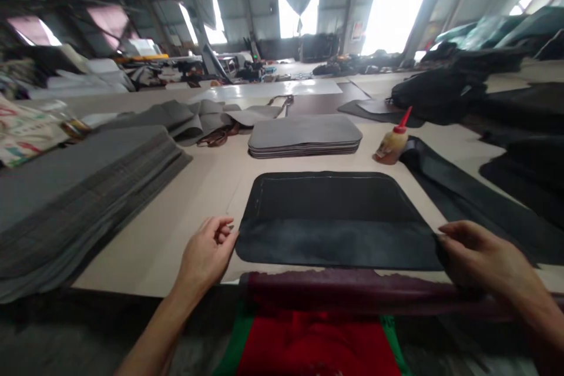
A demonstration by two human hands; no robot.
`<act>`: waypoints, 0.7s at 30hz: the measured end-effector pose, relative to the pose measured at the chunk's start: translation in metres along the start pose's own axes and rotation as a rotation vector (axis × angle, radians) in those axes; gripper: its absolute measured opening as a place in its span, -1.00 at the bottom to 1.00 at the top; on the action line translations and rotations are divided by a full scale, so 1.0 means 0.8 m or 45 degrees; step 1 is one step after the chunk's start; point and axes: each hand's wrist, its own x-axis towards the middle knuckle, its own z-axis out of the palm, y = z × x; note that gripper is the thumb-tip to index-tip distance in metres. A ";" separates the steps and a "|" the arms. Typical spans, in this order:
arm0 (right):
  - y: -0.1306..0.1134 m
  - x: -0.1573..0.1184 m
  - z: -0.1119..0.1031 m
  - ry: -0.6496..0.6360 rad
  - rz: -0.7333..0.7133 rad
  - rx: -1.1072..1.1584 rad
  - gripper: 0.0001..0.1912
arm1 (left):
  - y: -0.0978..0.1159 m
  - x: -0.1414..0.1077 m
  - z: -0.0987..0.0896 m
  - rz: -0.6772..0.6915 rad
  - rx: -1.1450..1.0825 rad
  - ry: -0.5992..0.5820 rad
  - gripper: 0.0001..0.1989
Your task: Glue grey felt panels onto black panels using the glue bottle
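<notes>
A black, leather-like panel [326,200] with rounded corners lies flat on the table in front of me. A smoother, shinier band covers its near half, and a thin pale line runs along its far and side edges. At the panel's left edge, my left hand [208,249] has thumb and fingers pinched together on the border. My right hand [482,252] pinches the opposite edge near the right front corner; its lower fingers are in shadow. Just beyond the panel sits a neat stack of grey rounded sheets [304,132].
A glue bottle with a red nozzle [392,140] stands right of the stack. Tall layers of grey sheets [83,188] fill the left side. Black material [467,194] lies at right. Dark red material [335,291] hangs over the table's front edge. Grey scraps [198,117] lie behind.
</notes>
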 end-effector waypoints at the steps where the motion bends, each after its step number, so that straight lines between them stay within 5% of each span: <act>1: -0.011 -0.006 -0.003 -0.001 0.018 0.007 -0.71 | 0.006 -0.001 -0.003 0.064 0.008 0.053 -0.70; 3: -0.049 -0.025 -0.004 0.008 -0.114 0.043 -0.71 | 0.027 -0.005 -0.005 0.224 0.000 0.124 -0.76; 5: -0.096 -0.048 0.007 -0.060 -0.487 0.124 -0.69 | 0.061 -0.009 0.002 0.442 -0.059 0.079 -0.80; 8: -0.157 -0.083 0.048 -0.194 -1.047 0.071 -0.63 | 0.117 -0.019 0.030 0.808 -0.068 -0.228 -0.73; 11: -0.179 -0.108 0.095 -0.279 -1.280 -0.173 -0.53 | 0.148 -0.034 0.066 0.953 0.167 -0.521 -0.52; 15: -0.161 -0.123 0.114 -0.292 -1.246 -0.401 -0.45 | 0.133 -0.052 0.084 1.010 0.438 -0.580 -0.41; 21: -0.106 -0.115 0.080 -0.075 -1.065 -0.668 -0.20 | 0.057 -0.052 0.061 1.077 0.651 -0.196 -0.23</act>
